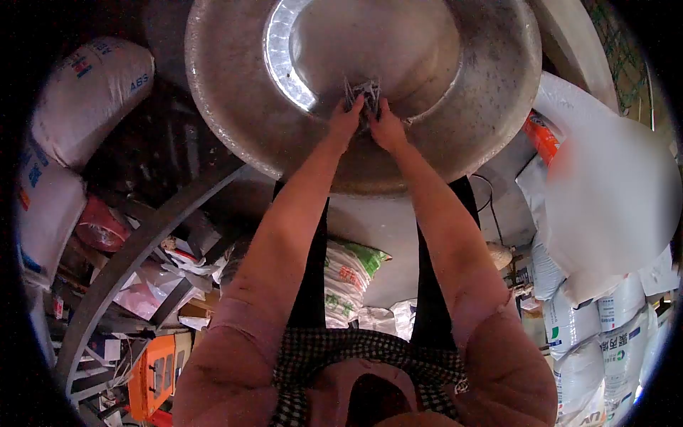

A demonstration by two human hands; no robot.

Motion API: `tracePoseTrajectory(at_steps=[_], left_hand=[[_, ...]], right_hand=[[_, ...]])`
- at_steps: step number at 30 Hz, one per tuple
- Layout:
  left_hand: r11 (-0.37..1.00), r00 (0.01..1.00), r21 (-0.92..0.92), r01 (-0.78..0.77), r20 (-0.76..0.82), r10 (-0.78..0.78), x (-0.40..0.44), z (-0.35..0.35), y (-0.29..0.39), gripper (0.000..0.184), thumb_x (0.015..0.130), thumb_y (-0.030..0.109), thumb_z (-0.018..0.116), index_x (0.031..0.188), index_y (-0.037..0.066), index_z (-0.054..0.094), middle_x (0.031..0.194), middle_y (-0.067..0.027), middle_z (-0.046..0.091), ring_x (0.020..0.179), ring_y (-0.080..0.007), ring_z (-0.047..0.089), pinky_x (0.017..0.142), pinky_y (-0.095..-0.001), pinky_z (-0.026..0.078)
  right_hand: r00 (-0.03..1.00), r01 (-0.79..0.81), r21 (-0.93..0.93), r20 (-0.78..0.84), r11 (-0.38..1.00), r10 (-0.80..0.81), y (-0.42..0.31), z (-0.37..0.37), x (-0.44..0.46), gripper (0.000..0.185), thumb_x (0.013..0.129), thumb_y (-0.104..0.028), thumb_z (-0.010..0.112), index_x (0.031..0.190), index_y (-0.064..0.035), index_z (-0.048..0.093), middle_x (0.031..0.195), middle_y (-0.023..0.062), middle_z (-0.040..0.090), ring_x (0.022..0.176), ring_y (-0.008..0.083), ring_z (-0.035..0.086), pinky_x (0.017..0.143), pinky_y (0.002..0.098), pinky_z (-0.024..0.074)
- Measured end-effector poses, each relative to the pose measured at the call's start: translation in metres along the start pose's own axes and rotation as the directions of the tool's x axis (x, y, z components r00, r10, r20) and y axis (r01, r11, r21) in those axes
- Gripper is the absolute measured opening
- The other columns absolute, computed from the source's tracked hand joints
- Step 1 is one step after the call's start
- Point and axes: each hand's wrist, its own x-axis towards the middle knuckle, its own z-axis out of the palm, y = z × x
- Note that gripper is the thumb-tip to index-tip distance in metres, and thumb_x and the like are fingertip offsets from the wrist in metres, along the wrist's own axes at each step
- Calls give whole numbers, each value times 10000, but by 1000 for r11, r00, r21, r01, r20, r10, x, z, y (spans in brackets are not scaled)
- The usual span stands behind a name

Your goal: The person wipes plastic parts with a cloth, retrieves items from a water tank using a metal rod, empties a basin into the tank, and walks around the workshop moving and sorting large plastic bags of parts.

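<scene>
A large round metal pan [228,92] with a wide sloping rim fills the upper middle of the view. Over the near side of its inner bowl, my left hand [345,122] and my right hand [388,127] are close together, fingers curled inward. Between them they grip a small bunch of thin grey-white strips [367,90], its ends sticking up past the fingertips. The exact kind of these pieces is too small to make out. Both forearms reach straight forward from my body.
Stuffed white sacks [99,92] stand at the left, above a curved metal bar [135,256]. An orange machine [153,377] sits at lower left. More printed sacks [619,334] are piled at right. A white-and-green sack [348,277] lies on the floor below the pan.
</scene>
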Motion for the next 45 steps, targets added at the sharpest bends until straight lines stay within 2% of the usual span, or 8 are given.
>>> tracePoseTrajectory(at_steps=[23,29,31,37,39,41,43,45], left_hand=[[845,869,210,-491,54,492,-341,40,151,362,856,329,481,1013,3,489,815,-65,523,740,-136,493,656,-257,406],[404,498,293,-867,531,685,-472,265,150,378,848,274,489,1067,-35,468,1034,-163,504,956,-248,474,826,-344,368],[186,269,197,-962,615,741,-519,343,133,318,813,240,532,1001,-16,516,942,-186,522,909,-328,479,802,-384,372],[48,31,-2,-999,731,681,-542,533,82,307,800,302,529,915,17,539,908,-214,519,906,-356,460,803,-425,343],[40,263,271,-962,870,417,-509,564,72,486,834,371,472,1030,-73,494,967,-271,514,964,-382,473,858,-397,356],[-156,185,320,-934,811,556,-457,572,38,456,828,361,485,1010,-57,506,969,-258,515,950,-382,476,846,-405,364],[-352,73,395,-848,746,662,-452,566,47,427,822,351,497,990,-40,518,970,-245,515,937,-383,478,834,-413,373],[-227,144,221,-949,940,310,-483,531,58,327,807,279,529,976,-1,526,985,-202,510,914,-363,487,798,-404,397]], right_hand=[[822,386,678,-561,625,100,-158,-139,-296,223,826,-106,427,990,43,455,820,282,515,773,444,490,633,400,422],[318,839,443,-871,318,374,-31,-307,-446,233,809,-69,468,1024,19,450,780,251,540,657,380,538,576,388,434],[155,586,384,-918,713,366,30,-337,-494,245,853,-124,419,1035,36,451,826,225,564,727,293,565,642,363,437],[9,472,373,-908,799,419,222,-416,-522,252,854,-181,438,1012,13,469,841,199,575,719,314,570,618,372,435],[396,424,708,-706,565,588,259,-435,-518,289,850,-203,431,1020,27,466,869,263,561,773,335,576,652,390,435],[236,90,632,-765,770,600,312,-422,-459,325,851,-227,415,1025,40,477,862,286,554,800,349,571,701,420,432],[487,0,680,-641,733,594,336,-433,-444,369,831,-248,440,1070,32,451,918,248,544,825,330,548,697,399,429],[462,-29,646,-668,763,583,348,-427,-426,346,831,-229,442,1065,26,465,936,240,543,844,343,539,720,400,422]])
